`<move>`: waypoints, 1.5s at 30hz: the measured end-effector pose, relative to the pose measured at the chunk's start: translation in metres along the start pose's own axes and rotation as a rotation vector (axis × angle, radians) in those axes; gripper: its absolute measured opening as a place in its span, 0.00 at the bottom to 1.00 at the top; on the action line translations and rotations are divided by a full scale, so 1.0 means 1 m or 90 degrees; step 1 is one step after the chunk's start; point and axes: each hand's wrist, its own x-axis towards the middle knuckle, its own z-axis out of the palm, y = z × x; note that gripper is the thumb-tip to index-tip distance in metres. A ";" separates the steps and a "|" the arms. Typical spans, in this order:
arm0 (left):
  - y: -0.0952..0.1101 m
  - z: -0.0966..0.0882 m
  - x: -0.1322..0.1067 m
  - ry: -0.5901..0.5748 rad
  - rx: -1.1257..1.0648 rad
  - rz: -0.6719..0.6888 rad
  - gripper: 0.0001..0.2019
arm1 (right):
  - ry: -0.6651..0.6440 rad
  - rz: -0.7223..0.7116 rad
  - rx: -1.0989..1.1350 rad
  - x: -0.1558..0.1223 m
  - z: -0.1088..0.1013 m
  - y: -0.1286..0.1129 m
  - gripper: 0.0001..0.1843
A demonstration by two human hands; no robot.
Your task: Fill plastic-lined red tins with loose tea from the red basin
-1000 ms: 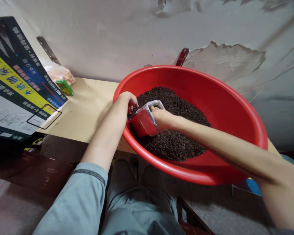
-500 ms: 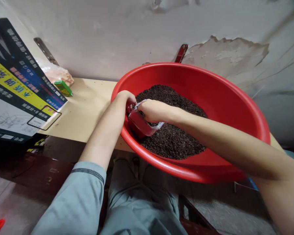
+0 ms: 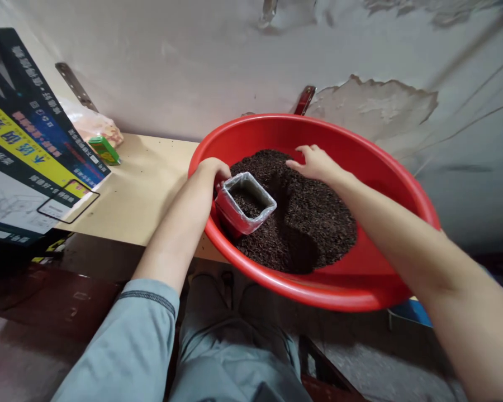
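A large red basin (image 3: pixel 385 287) holds a heap of dark, loose tea-like leaves (image 3: pixel 327 215). Against its left inner wall leans a small red box (image 3: pixel 230 207) lined with a clear plastic bag (image 3: pixel 270 207), tilted, with some of the dark leaves inside. My left hand (image 3: pixel 216 170) grips the box at its far left edge; part of the fingers is hidden behind it. Over the far side of the heap is my right hand (image 3: pixel 312 162), its fingers apart and nothing visible in them.
The basin stands on a pale wooden board (image 3: pixel 146 167) along a peeling wall. At the left are a printed cardboard box (image 3: pixel 37 145), a small green packet (image 3: pixel 104 151) and a clear bag of pinkish contents (image 3: pixel 94 124). A metal bracket (image 3: pixel 305 100) sits on the wall behind the basin.
My right hand has come out of the lined box and moved right over the heap, its fingers spread. The box's opening now shows leaves inside. My left hand stays at the box.
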 end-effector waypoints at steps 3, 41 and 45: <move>0.004 0.000 -0.002 -0.008 -0.048 -0.036 0.10 | -0.099 0.136 0.025 0.008 0.032 0.039 0.50; 0.000 -0.001 -0.008 -0.050 -0.077 -0.023 0.09 | -0.081 0.034 0.487 -0.072 -0.029 -0.095 0.27; -0.001 0.001 -0.011 -0.041 -0.102 -0.030 0.09 | -0.071 0.021 0.565 -0.075 -0.024 -0.124 0.26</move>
